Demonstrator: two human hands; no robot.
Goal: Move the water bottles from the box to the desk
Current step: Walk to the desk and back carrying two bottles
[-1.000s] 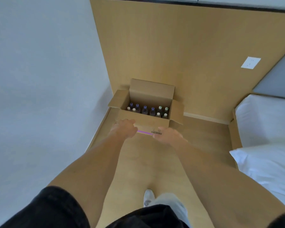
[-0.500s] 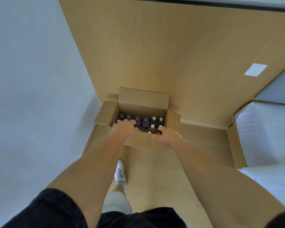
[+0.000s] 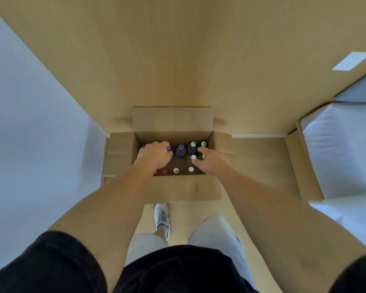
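An open cardboard box stands on the wooden floor against the wood panel, flaps spread. Several upright water bottles fill it, with blue, green-and-white, white and red caps. My left hand is down over the back-left bottles, fingers curled over their tops; a blue cap shows beside the fingertips, and any grip is hidden. My right hand reaches into the right side with spread fingers, a white cap between thumb and index finger. No desk is in view.
A bed with white bedding and a wooden frame lies close on the right. A white wall runs along the left. A white outlet plate sits on the wood panel. My shoe stands just before the box's front flap.
I have stepped closer and now look down into the box. Both hands moved from the front edge to the bottle tops inside.
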